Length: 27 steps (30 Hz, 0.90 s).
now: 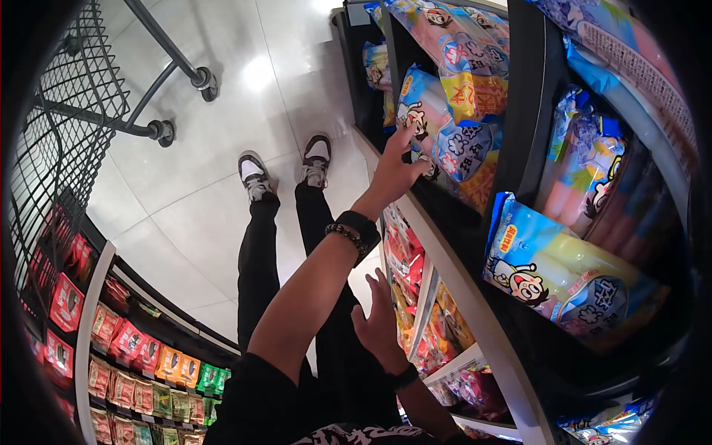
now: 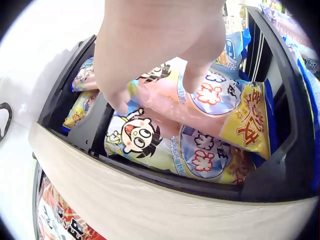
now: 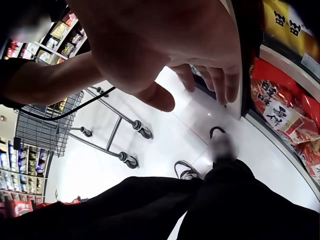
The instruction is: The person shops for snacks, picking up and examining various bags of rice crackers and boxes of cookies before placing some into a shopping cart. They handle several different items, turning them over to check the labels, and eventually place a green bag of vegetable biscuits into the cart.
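Note:
My left hand [image 1: 397,167], with a dark watch and a beaded bracelet on its wrist, reaches over a bin of ice pop packs. Its fingers and thumb are spread apart over a blue-and-pink ice pop pack [image 2: 165,102], fingertips right at the plastic. A second pack [image 2: 135,137] with a cartoon face lies along the bin's front wall, nearer the wooden edge. Lower down, my right hand [image 1: 380,326] hangs beside the shelf front, holding nothing. In the right wrist view the right hand [image 3: 175,55] shows loosely bent fingers and a thumb held apart.
A black divider [image 1: 519,133] separates this bin from another, where a blue ice pop pack [image 1: 571,267] lies. Red snack bags [image 1: 404,245] fill the shelves below. A wire shopping cart [image 1: 74,96] stands on the tiled floor [image 1: 200,215] to the left, near a rack of small packets [image 1: 141,348].

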Tool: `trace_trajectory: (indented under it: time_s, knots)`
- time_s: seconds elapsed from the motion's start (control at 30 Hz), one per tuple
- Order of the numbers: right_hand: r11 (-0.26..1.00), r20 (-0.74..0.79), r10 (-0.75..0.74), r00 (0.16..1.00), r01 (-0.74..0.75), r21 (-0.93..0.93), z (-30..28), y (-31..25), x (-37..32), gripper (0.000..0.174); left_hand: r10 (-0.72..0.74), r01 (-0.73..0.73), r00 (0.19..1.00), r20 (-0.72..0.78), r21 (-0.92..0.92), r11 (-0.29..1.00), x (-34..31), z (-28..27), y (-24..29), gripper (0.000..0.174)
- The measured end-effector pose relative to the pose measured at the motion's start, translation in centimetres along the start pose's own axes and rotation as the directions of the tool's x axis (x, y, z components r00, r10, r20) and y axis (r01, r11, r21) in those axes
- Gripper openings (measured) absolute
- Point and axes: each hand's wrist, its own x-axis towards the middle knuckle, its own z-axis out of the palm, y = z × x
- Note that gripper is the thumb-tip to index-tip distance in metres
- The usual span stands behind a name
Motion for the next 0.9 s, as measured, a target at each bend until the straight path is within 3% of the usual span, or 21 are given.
trace_trajectory:
  time_s: [0.17, 0.23, 0.33, 0.5, 0.57, 0.63, 0.73, 0.83, 0.9]
  knots:
    - [0.999, 0.11, 0.043, 0.993, -0.045, 0.014, 0.1, 0.8, -0.2, 0.052, 0.032, -0.029, 0.999, -0.032, 0.088, 0.996, 0.3, 0.5, 0.0, 0.087]
    - [1.0, 0.118, 0.021, 0.993, -0.024, 0.021, 0.1, 0.6, -0.1, 0.051, 0.056, -0.064, 0.998, 0.038, 0.28, 0.958, 0.5, -0.2, 0.9, 0.087]
    - [0.999, 0.109, -0.004, 0.994, 0.001, 0.032, -0.2, 0.1, -0.6, 0.049, 0.078, -0.105, 0.993, 0.085, 0.379, 0.919, 0.3, -1.5, 1.7, 0.085]
    - [0.999, 0.091, -0.033, 0.995, 0.029, 0.044, -0.6, 0.1, -1.7, 0.048, 0.092, -0.109, 0.994, 0.066, 0.345, 0.932, -0.7, -1.5, 2.1, 0.082]
    - [0.997, 0.122, 0.015, 0.992, -0.025, 0.076, -0.5, 0.4, -2.3, 0.046, 0.117, -0.129, 0.992, 0.057, 0.343, 0.93, -1.3, -1.4, 1.8, 0.081]
    - [0.997, 0.138, 0.026, 0.99, -0.036, 0.07, -0.5, 0.4, -2.8, 0.045, 0.081, -0.104, 0.992, 0.092, 0.281, 0.954, -2.6, -1.5, 2.7, 0.079]
    - [0.997, 0.159, 0.033, 0.987, -0.043, 0.062, -0.2, 0.5, -3.6, 0.043, -0.001, -0.038, 0.993, 0.116, 0.337, 0.941, -4.8, -2.0, 3.6, 0.077]
    - [0.994, 0.169, 0.023, 0.985, -0.041, 0.101, 0.0, 0.4, -4.8, 0.042, 0.076, -0.126, 0.986, 0.147, 0.369, 0.921, -8.5, -5.1, 0.9, 0.07]
    - [0.989, 0.168, 0.006, 0.986, -0.032, 0.147, 0.1, 0.5, -6.0, 0.041, -0.001, -0.021, 0.999, 0.047, 0.467, 0.884, -13.6, -9.1, 0.7, 0.064]
